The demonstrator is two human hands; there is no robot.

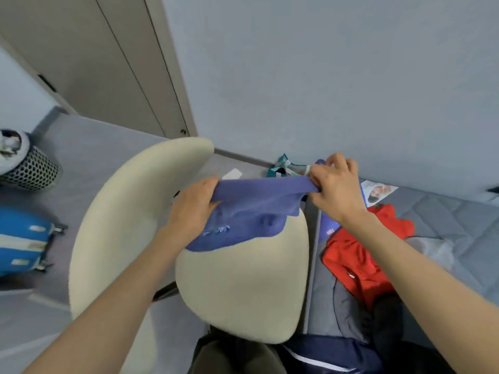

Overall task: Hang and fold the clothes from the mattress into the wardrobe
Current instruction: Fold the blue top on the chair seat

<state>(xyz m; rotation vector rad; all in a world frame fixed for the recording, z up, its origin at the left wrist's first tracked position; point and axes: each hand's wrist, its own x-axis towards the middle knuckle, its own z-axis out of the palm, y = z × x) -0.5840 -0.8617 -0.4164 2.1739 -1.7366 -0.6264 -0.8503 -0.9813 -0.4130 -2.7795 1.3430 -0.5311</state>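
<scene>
A purple-blue garment (244, 211) is stretched over the cream chair seat (243, 287), its top edge gripped by the left hand (193, 209) and the right hand (336, 186). This looks like the folding step; next it needs laying flat and doubling over. A red garment (359, 260) waits on the mattress (445, 217).

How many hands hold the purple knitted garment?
2. The left hand grips the purple knitted garment above the cream padded chair; the right hand pinches its other end, toward the grey quilted mattress.
</scene>
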